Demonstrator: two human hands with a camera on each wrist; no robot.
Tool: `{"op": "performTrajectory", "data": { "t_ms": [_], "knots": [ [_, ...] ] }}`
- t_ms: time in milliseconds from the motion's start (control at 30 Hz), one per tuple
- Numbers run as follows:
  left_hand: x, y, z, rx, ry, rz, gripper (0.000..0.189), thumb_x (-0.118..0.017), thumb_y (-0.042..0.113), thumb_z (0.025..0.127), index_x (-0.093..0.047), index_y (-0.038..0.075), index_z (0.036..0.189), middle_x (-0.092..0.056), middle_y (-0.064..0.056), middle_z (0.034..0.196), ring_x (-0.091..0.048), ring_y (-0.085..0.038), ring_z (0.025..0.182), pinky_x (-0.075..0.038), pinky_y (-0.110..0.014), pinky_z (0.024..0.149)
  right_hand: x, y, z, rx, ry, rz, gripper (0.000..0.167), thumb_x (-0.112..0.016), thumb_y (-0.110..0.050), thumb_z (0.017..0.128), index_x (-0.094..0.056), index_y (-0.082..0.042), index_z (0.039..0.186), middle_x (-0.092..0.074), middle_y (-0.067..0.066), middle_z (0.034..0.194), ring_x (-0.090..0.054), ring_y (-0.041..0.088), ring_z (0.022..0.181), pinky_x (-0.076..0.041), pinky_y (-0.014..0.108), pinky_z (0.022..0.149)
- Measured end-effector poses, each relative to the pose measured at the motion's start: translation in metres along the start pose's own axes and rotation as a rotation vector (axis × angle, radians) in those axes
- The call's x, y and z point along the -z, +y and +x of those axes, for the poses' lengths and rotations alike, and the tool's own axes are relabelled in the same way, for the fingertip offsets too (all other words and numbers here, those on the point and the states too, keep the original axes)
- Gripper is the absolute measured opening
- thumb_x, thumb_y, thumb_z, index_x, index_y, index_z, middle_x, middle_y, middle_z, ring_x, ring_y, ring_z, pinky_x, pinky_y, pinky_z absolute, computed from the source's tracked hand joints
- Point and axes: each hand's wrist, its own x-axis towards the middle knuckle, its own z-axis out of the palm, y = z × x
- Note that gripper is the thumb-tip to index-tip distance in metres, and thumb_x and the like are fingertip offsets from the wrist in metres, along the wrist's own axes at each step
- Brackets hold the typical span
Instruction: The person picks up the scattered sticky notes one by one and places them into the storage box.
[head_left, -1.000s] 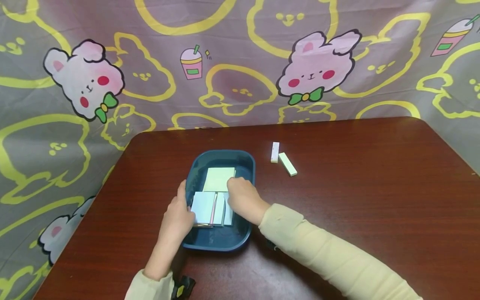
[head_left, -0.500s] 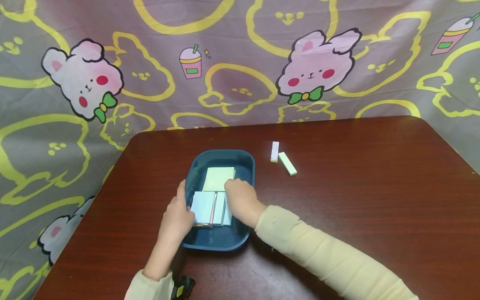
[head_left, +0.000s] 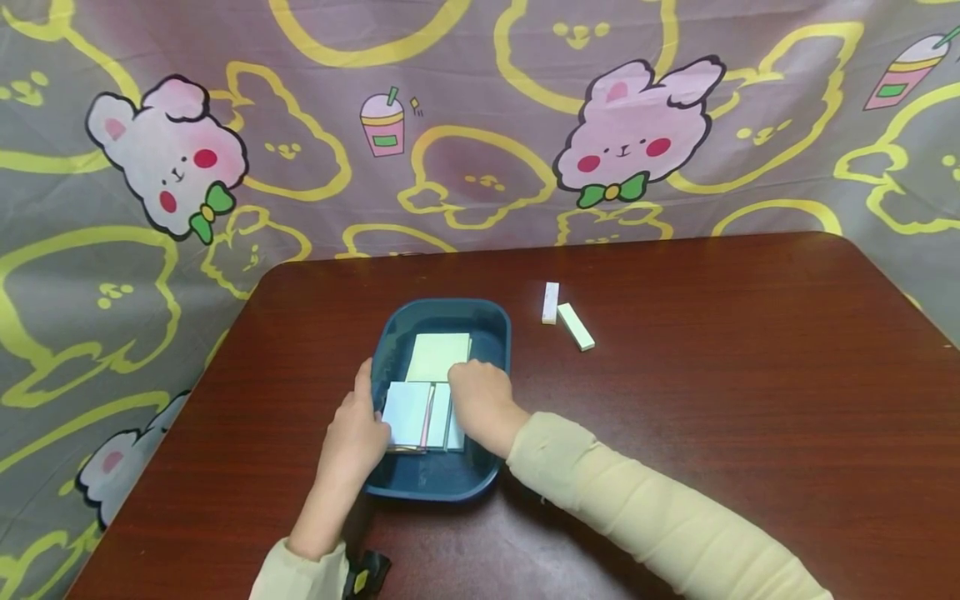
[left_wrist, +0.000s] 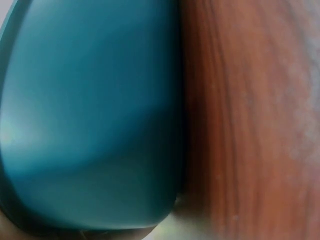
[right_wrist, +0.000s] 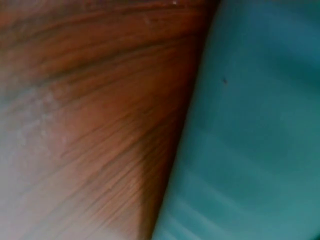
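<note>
In the head view, a dark blue plastic bin [head_left: 435,483] stands on the table. My left hand [head_left: 352,437] grips its left rim, index finger along the outside and thumb over the edge. My right hand [head_left: 486,404] reaches over the right rim into the bin, fingers curled downward at the blue paper pads; its fingertips are hidden, so I cannot tell what it holds. A pale yellow sticky note pad [head_left: 437,357] lies toward the far end. Nearer are a light blue sticky note pad [head_left: 407,414] and a narrow pale strip pad [head_left: 438,421], with a thin pink edge between them.
Two narrow strip pads, one white [head_left: 551,302] and one pale yellow [head_left: 576,326], lie on the brown table [head_left: 712,358] right of the bin. A patterned cloth [head_left: 465,100] hangs behind. The wrist views show the bin's outer walls [left_wrist: 90,100] close up.
My right hand has shifted slightly to the left inside the bin, then stays nearly still. The left hand, the bin and the loose strip pads keep their places.
</note>
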Motion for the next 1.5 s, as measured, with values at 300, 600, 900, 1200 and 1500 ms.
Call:
{"op": "performTrajectory", "data": {
  "t_ms": [300,600,900,1200,1500],
  "knots": [
    [0.001,0.001,-0.001,0.002,0.000,0.008,0.071,-0.049,-0.001,0.089,-0.016,0.004,0.151,-0.050,-0.034,0.127,-0.058,-0.036,0.082,-0.042,-0.036,0.058,0.001,0.000,0.000,-0.001,-0.004,0.010,0.011,-0.063,-0.007,0.088,-0.071,-0.006,0.096,-0.070,0.008,0.078,-0.060,0.016,0.060,-0.052,0.028,0.055],
    [0.001,0.002,0.000,-0.004,-0.004,0.001,0.071,-0.049,-0.001,0.088,-0.016,0.004,0.151,-0.051,-0.033,0.124,-0.058,-0.035,0.080,-0.041,-0.035,0.057,0.001,0.002,0.000,0.004,0.012,0.029,0.014,-0.064,-0.010,0.088,-0.069,-0.003,0.100,-0.070,0.010,0.084,-0.063,0.018,0.066,-0.054,0.029,0.059],
    [0.001,0.001,0.000,-0.007,-0.009,0.001,0.072,-0.050,-0.002,0.088,-0.015,0.003,0.151,-0.050,-0.034,0.126,-0.059,-0.037,0.084,-0.044,-0.037,0.059,0.003,0.003,-0.003,0.014,0.011,0.067,0.020,-0.065,-0.010,0.087,-0.065,0.000,0.104,-0.069,0.013,0.088,-0.066,0.022,0.072,-0.055,0.031,0.062],
    [0.001,0.000,-0.002,-0.009,0.001,0.011,0.072,-0.050,-0.002,0.087,-0.016,0.003,0.151,-0.050,-0.034,0.126,-0.059,-0.039,0.089,-0.046,-0.041,0.062,0.012,0.006,-0.005,0.019,0.031,0.223,0.030,-0.066,-0.018,0.089,-0.062,0.002,0.111,-0.069,0.014,0.091,-0.062,0.018,0.069,-0.053,0.028,0.062],
    [0.000,0.000,-0.001,-0.023,0.008,0.009,0.072,-0.050,-0.003,0.087,-0.016,0.002,0.151,-0.051,-0.034,0.125,-0.059,-0.037,0.086,-0.045,-0.039,0.060,0.037,0.026,0.003,0.023,0.226,0.280,0.019,-0.063,-0.017,0.091,-0.064,-0.001,0.100,-0.067,0.012,0.086,-0.060,0.019,0.067,-0.051,0.029,0.059]
  ]
}}
